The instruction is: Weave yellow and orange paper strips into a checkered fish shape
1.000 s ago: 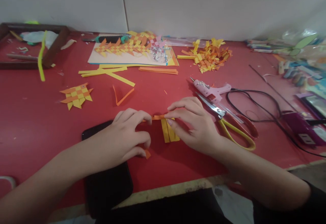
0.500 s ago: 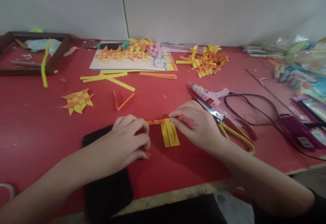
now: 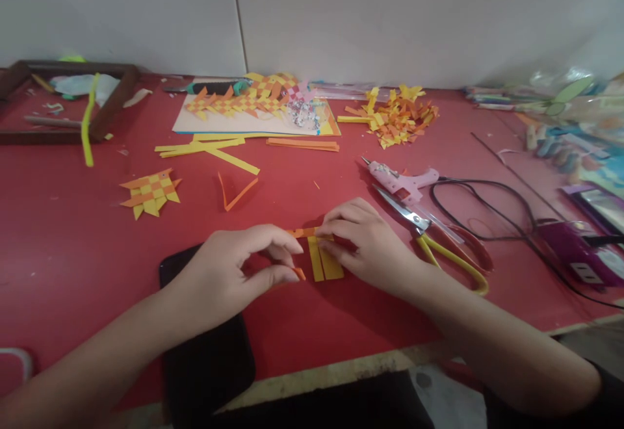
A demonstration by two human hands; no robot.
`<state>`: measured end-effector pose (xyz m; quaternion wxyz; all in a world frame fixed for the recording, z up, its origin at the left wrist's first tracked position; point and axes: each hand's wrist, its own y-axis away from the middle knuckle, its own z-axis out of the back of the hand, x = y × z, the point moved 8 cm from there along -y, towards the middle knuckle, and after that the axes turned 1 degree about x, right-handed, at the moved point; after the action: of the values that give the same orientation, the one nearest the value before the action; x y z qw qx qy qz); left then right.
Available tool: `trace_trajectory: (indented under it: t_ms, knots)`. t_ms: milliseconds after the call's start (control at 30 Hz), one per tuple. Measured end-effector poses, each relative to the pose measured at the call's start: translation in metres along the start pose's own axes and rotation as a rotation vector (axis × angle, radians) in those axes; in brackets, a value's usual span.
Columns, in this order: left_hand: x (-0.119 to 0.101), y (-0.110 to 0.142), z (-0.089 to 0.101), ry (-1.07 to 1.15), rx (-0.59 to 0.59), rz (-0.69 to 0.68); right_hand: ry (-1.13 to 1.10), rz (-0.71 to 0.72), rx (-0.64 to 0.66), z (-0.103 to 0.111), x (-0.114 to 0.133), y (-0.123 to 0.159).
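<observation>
Between my hands, several yellow paper strips (image 3: 322, 266) hang side by side below a crosswise orange paper strip (image 3: 305, 233). My left hand (image 3: 253, 257) pinches another orange paper strip (image 3: 299, 274), whose end pokes out past the thumb just left of the yellow ones. The rest of that strip is hidden by the hand. My right hand (image 3: 358, 234) is closed, its fingertips on the upper part of the yellow strips and covering where they meet the orange one. A black phone-like slab (image 3: 209, 364) lies under my left forearm.
Scissors (image 3: 424, 234) and a pink glue gun (image 3: 404, 182) with its cord lie to the right. A woven paper fish (image 3: 151, 192) and a bent orange strip (image 3: 234, 198) lie to the left. Behind are loose yellow strips (image 3: 209, 147), paper scraps (image 3: 404, 117) and a wooden tray (image 3: 129, 84).
My left hand has moved slightly right, bringing the orange strip's end closer to the yellow strips. My right fingers have shifted left and down onto the yellow strips.
</observation>
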<state>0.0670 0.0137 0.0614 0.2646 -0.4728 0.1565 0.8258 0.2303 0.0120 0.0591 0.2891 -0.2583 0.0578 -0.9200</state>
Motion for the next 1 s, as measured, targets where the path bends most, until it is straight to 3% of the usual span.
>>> trace_trajectory:
  t_ms: [133,233,367,533,700,800,1000]
  knots:
    - [0.009,0.002,0.001,0.185,-0.091,0.124,-0.232,0.023,-0.096,0.016,0.015,0.002]
    - [0.007,0.003,-0.003,0.215,-0.103,0.120,-0.462,0.084,-0.032,0.013,0.030,0.002]
    - [0.006,0.004,-0.008,0.341,-0.124,0.096,-0.562,0.094,-0.048,0.010,0.035,0.002]
    - [0.009,0.002,-0.011,0.574,-0.120,0.088,-0.750,-0.034,-0.032,0.006,0.022,0.004]
    - [0.007,-0.001,-0.006,0.543,-0.139,0.046,-1.021,-0.221,0.040,-0.006,0.009,0.005]
    - [0.006,0.000,0.001,0.394,-0.199,0.032,-0.979,-0.311,0.000,-0.006,0.001,0.004]
    - [0.015,0.001,0.019,0.118,-0.349,0.077,-0.603,-0.421,-0.123,0.007,-0.019,0.003]
